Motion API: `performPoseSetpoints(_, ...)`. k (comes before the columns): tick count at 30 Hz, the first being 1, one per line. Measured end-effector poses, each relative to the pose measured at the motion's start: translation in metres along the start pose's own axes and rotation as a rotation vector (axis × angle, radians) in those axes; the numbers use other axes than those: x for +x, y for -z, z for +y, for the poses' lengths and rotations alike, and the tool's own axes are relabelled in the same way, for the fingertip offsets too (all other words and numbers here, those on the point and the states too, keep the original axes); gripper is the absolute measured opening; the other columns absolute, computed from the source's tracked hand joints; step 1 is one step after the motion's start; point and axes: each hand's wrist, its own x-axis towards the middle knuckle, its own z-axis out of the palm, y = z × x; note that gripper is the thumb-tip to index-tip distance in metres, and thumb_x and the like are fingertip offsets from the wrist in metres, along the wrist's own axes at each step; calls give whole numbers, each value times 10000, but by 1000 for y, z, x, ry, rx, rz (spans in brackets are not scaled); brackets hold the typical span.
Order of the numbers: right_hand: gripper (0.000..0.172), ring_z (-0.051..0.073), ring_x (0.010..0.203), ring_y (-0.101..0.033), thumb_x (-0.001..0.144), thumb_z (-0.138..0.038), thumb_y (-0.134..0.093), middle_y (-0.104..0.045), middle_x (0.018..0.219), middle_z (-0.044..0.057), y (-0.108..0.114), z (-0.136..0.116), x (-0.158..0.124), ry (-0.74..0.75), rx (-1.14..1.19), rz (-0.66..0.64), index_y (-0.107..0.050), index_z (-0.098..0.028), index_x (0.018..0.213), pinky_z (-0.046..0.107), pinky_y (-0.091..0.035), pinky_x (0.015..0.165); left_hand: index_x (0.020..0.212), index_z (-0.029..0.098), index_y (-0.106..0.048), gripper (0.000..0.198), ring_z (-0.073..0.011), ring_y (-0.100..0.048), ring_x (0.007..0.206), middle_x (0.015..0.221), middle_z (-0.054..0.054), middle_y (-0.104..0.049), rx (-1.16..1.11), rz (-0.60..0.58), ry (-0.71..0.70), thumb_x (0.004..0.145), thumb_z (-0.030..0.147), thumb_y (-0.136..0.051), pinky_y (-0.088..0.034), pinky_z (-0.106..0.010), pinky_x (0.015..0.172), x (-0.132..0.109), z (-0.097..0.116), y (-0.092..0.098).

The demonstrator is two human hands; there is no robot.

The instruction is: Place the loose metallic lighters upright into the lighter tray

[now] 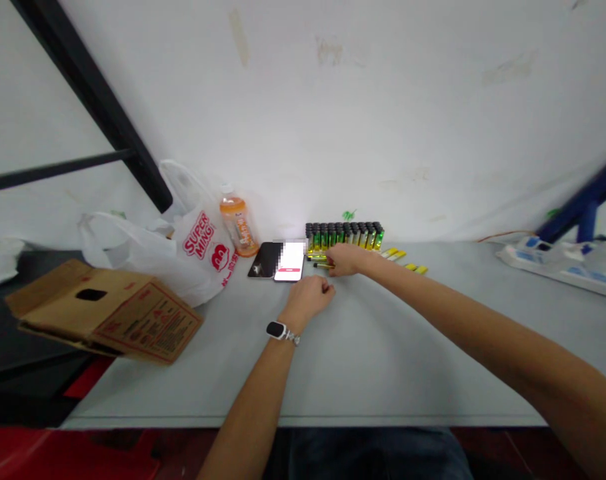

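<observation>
My right hand (345, 259) reaches far across the grey table (383, 347), its fingers closed on a yellow lighter (321, 265) lying in front of a row of yellow-green lighters (343, 235) that stand against the wall. My left hand (310, 295), with a watch on the wrist, rests curled in a loose fist on the table just below a lit phone (290, 261); nothing shows in it. A few more yellow lighters (405, 260) lie flat to the right of my right hand.
A dark phone (265, 259) lies beside the lit one. An orange drink bottle (237, 223) and a white plastic bag (183, 243) stand at the left, with a cardboard box (105, 310) nearer the edge. A white power strip (557, 261) lies far right.
</observation>
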Motion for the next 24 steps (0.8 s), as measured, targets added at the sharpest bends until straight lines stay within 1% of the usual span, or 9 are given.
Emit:
performPoseSetpoints(2,266,249,787,-680,749,-304,-662,-752,932,149,-1,5,-9,-25,34,-2,-751,-134,932,282,-421,639,723,198,-669,319,-198,-631,705,706,-65,-678,15,-19,5,899,395,-489,-359,-271,618,0,-1,2)
performPoseSetpoints(4,237,228,759,-663,761,-287,-644,-746,893,127,-4,11,-21,-43,119,60,-732,-136,920,272,-399,619,760,196,-685,346,-193,-637,725,741,-65,-695,15,-26,2,913,424,-474,-355,-268,616,1,-1,4)
performPoseSetpoints(8,131,168,667,-589,816,-263,-585,-685,752,63,-19,18,-49,-65,386,300,-652,-151,800,259,-377,603,797,194,-701,374,-193,-641,731,774,-63,-710,6,-23,-1,924,454,-464,-352,-271,606,3,-1,5)
performPoseSetpoints(11,229,152,638,-552,870,-344,-539,-618,694,33,-37,13,-65,-111,704,450,-566,-174,720,264,-411,597,825,195,-710,364,-192,-642,737,793,-61,-717,5,-23,-4,918,461,-479,-356,-270,610,4,1,3)
performPoseSetpoints(15,329,168,661,-602,848,-524,-560,-621,745,24,-57,-4,-73,-207,1329,507,-534,-199,803,276,-495,545,828,195,-706,387,-196,-643,741,794,-61,-718,20,-14,-3,923,487,-470,-344,-270,604,5,3,1)
performPoseSetpoints(18,369,196,765,-656,810,-571,-593,-659,815,29,-62,-15,-74,-232,1663,569,-506,-220,884,298,-548,564,828,196,-699,403,-199,-641,736,781,-59,-713,28,-16,-4,933,492,-448,-325,-274,590,5,4,1)
performPoseSetpoints(19,373,199,764,-663,803,-571,-600,-667,812,23,-63,-18,-74,-242,1744,586,-490,-228,900,304,-554,564,827,196,-697,403,-198,-639,733,778,-58,-710,29,-20,-2,934,492,-445,-318,-275,585,5,5,1)
performPoseSetpoints(21,366,182,664,-648,796,-550,-612,-660,733,-10,-62,-21,-75,-274,1856,619,-470,-240,928,295,-541,526,817,197,-691,410,-198,-634,730,775,-57,-706,32,-27,4,935,494,-435,-305,-277,577,5,6,2)
performPoseSetpoints(24,332,139,483,-539,775,-487,-622,-580,577,-62,-62,-21,-79,-313,1922,676,-486,-247,959,234,-446,413,796,198,-684,423,-197,-629,738,779,-55,-702,29,-22,7,937,499,-423,-295,-277,574,5,7,1)
